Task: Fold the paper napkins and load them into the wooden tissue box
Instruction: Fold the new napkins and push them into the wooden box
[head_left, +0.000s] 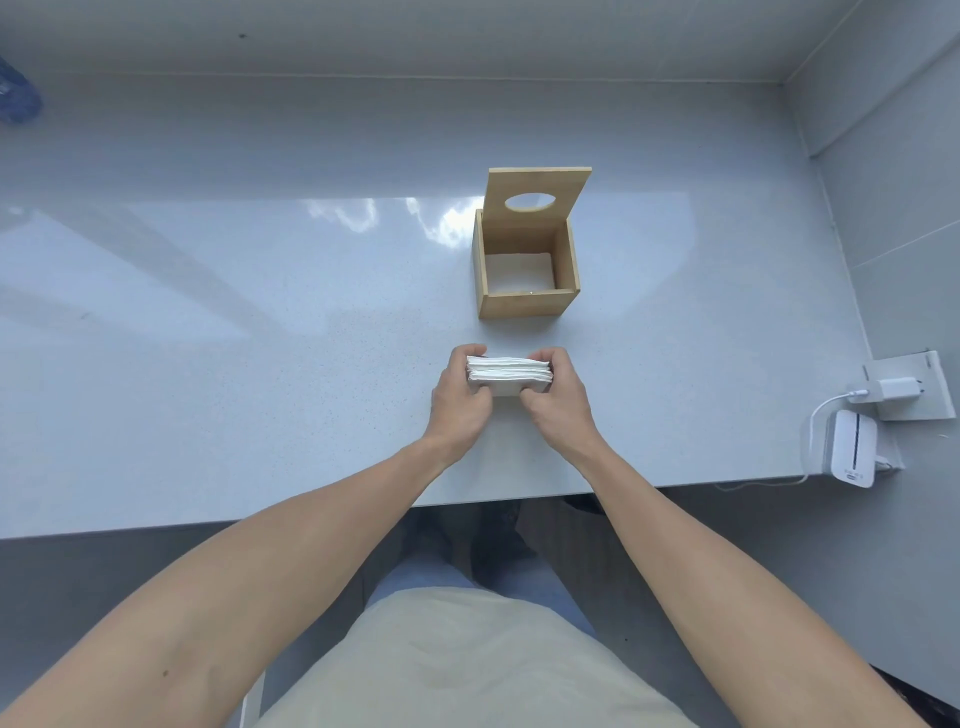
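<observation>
Beige cloth over the person's lap (467, 670) fills the bottom of the view, and both bare forearms reach forward from it onto the pale grey counter (260, 364). Taking the wooden tissue box (527, 302) as the landmark: the stack of napkins (508, 375) sits on the counter just in front of the box, on the person's side, apart from it and not touching. The left hand (460, 402) clasps the left end of the stack, fingers curled over its far edge and thumb at the near side. The right hand (557, 402) grips the right end in the same way, so the stack is squeezed between the two hands. Several white layers show along its top, and it looks like a neat folded bundle.

The box stands open, its lid (540, 197) with an oval hole tipped up at the far side. A white surface shows at the bottom of the box; whether that is napkins already loaded or only the base, I cannot tell.

To the right of the box, near the counter's edge, lie a white charger plug (896, 388) and a small white device (852, 449) with a cable. Far to the left of the box a blue object (18, 96) is blurred at the frame edge.

By my reading, folding of this bundle appears finished or nearly so, and it is being squared up. What remains is lifting it forward, lowering it into the open box, and closing the lid
</observation>
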